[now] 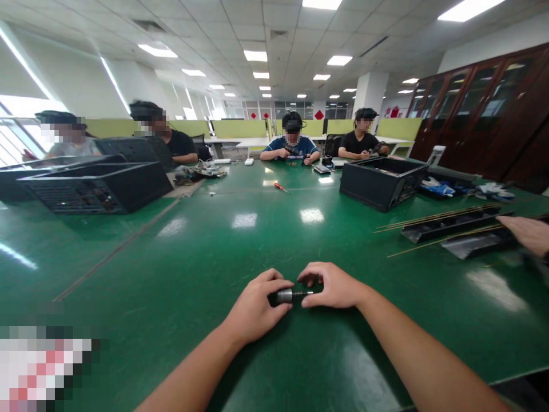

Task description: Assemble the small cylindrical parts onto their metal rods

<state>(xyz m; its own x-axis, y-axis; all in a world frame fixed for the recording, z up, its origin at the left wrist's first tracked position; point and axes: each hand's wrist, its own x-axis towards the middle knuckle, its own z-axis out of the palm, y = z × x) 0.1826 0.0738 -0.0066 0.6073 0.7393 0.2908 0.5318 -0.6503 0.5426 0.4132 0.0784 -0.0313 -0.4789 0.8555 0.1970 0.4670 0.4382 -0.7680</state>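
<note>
At the near middle of the green table, my left hand (260,303) curls its thumb and fingers around a small silver metal cylinder (285,296). A thin dark shaft with a bright tip points right from the cylinder; its exact kind is unclear. My right hand (333,286) is bent around the tip's end, thumb and fingers apart, with a gap between them. Part of the cylinder's left end is hidden by my left hand.
Black computer cases (98,186) stand at the left, another black case (381,182) at right. A red screwdriver (279,187) lies farther off. Thin rods (429,220) and black metal channels (452,224) lie right, near another person's hand (525,233). Several co-workers sit across.
</note>
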